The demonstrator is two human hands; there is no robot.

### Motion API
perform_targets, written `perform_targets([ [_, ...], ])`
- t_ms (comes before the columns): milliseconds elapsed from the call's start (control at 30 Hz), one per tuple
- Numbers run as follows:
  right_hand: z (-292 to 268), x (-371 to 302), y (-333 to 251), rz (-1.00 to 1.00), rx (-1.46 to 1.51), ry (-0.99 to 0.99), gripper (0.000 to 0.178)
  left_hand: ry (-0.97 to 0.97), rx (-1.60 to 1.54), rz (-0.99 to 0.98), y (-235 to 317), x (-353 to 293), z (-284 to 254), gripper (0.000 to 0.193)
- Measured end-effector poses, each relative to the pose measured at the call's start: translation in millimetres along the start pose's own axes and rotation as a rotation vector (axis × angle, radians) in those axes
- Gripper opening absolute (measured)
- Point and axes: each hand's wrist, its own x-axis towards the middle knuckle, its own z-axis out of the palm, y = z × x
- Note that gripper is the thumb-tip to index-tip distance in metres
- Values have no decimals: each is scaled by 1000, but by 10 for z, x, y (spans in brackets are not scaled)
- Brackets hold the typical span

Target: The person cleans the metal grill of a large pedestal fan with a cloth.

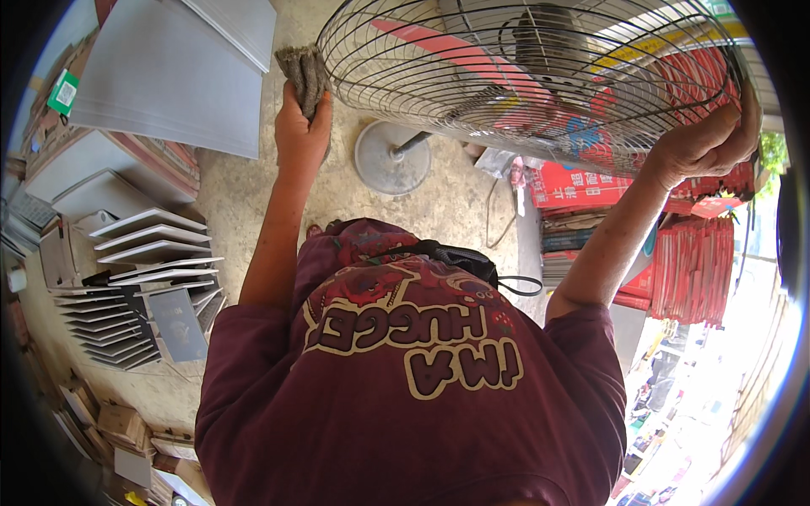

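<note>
At the top of the view, the left hand (301,126) is closed around a wad of grey cloth (304,74), pressing it against the left rim of a wire fan guard (472,76). The right hand (704,143) curls its fingers over the guard's right rim, gripping the wire. The fan is a pedestal type, its round cage spread wide across the upper frame with the motor housing (544,38) showing through the wires. Its pole (411,143) slants down and left to a round grey base (392,158) standing on the concrete floor (245,194). A cord (494,211) trails over the floor beside the base. To the left lie large grey boards (169,76) and fanned stacks of grey folders (148,240). To the right, red packets (692,266) hang and are piled beside a bright street opening.
</note>
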Motion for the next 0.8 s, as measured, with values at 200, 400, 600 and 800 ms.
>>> perform_targets([
  [200, 20, 0, -2, 4, -3, 1, 34, 0, 37, -106, -560, -149, 285, 37],
  [400, -30, 0, 29, -10, -27, -48, 33, -38, 83, -220, -1013, -237, 602, 45],
  [600, 10, 16, 20, -6, -7, -12, 33, -17, -175, -341, -1327, -344, 927, 52],
  [800, -8, -13, 68, -21, 7, -21, 35, -150, -502, -682, -807, -465, 1046, 58],
])
